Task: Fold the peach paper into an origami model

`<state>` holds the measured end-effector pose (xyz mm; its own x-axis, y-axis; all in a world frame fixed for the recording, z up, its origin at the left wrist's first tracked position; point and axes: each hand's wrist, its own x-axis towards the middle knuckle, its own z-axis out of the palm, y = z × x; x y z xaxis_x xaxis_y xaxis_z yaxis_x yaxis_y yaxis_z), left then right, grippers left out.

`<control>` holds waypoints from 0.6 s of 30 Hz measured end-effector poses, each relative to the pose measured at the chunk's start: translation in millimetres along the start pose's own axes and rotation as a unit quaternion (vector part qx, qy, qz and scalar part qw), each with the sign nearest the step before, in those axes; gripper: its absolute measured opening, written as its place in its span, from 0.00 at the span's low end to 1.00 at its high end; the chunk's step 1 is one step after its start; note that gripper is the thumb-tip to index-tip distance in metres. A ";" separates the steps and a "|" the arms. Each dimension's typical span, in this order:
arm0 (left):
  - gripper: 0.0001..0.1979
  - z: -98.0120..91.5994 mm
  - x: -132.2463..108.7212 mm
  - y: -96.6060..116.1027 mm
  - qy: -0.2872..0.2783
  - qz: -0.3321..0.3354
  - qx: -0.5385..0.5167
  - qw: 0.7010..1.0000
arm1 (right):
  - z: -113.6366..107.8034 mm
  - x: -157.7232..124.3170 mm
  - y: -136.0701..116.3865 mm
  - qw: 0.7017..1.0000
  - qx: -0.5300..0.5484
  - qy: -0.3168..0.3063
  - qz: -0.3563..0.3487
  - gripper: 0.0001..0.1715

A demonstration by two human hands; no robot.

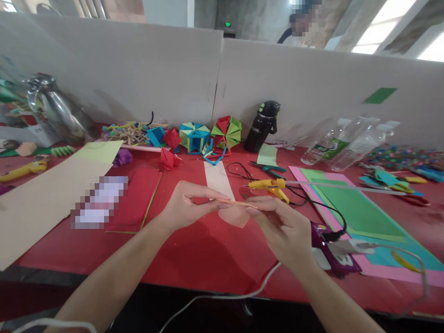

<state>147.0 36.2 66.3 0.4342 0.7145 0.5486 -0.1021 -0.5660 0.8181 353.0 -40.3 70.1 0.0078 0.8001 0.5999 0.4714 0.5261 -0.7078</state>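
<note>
Over the red tabletop, my left hand (187, 206) and my right hand (282, 226) pinch opposite ends of a thin piece of orange paper (237, 202). It is seen almost edge-on, so its full shape and any folds cannot be made out. Just below it shows a peach-coloured piece of paper (236, 217); whether it joins the held piece is unclear. Behind my hands lies a pale paper strip (219, 178). A yellow glue gun (267, 184) rests close beyond my right hand, its long clear glue stick pointing right.
Left are red sheets (133, 196), a large cream sheet (58, 199) and a steel jug (58, 108). Folded paper shapes (194, 137), a black bottle (262, 127) and plastic bottles (357, 143) line the partition. Right are coloured sheets (364, 208), pliers (268, 169) and a purple power strip (336, 254).
</note>
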 end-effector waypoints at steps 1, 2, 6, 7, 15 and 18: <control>0.06 0.0 0.0 0.1 0.001 -0.003 0.000 1.000 | -0.1 0.1 -0.2 1.000 -0.001 0.000 -0.001 0.06; 0.06 0.0 0.0 0.2 0.002 -0.008 -0.001 1.000 | -0.1 0.0 -0.3 1.000 -0.002 0.000 -0.002 0.06; 0.05 0.7 0.2 -0.8 0.006 -0.034 -0.014 0.999 | 0.0 -0.7 -0.4 1.000 -0.003 -0.001 -0.008 0.06; 0.05 1.0 0.3 -1.4 0.006 -0.040 -0.020 0.999 | 0.0 -0.7 -0.3 1.000 -0.003 -0.002 -0.008 0.06; 0.07 -2.4 1.7 -4.4 -0.020 -0.084 -0.038 0.996 | -1.0 2.5 0.6 1.000 0.001 -0.015 0.017 0.04; 0.06 -3.6 1.8 -5.4 -0.020 -0.077 -0.030 0.996 | -1.0 3.8 0.3 0.999 0.010 -0.023 0.044 0.02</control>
<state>145.1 42.1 63.5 0.4837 0.7736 0.4093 -0.0843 -0.4243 0.9016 354.1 -37.4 72.6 0.0071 0.8556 0.5175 0.4537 0.4585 -0.7642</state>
